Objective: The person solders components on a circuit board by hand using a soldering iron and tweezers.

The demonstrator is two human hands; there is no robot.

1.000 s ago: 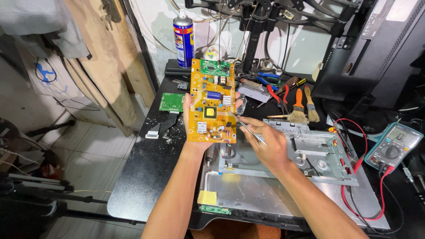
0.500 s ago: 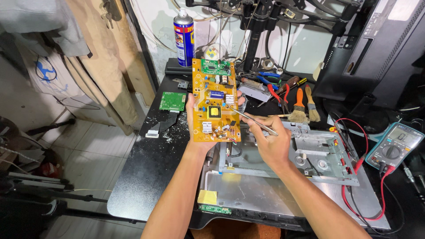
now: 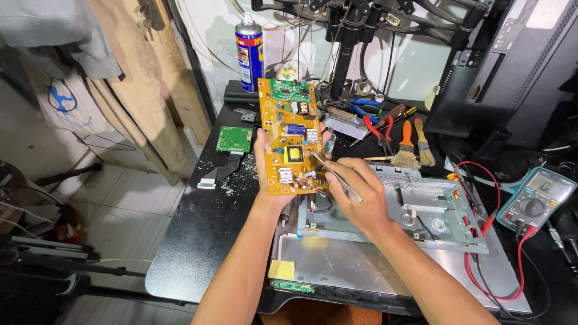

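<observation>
Above the middle of the black bench (image 3: 198, 241), the left hand (image 3: 271, 180) held an orange circuit board (image 3: 292, 138) upright by its lower part, fingers wrapped round its edges and closed on it, component side facing the camera. The right hand (image 3: 358, 195) was closed on a pair of metal tweezers (image 3: 334, 174), whose tips touched the board near its lower right area. Below both hands lay a grey metal chassis plate (image 3: 421, 210), resting on a larger flat silver panel (image 3: 361, 271) near the bench's front edge. A small green circuit board (image 3: 233, 138) with a flat ribbon cable lay toward the bench's left edge. At the far edge stood a spray can (image 3: 248, 51), and beside it pliers with red handles (image 3: 376, 126) and two brushes (image 3: 415, 147) lay in a cluster. A multimeter (image 3: 536, 198) with red and black leads sat at the right edge.
</observation>
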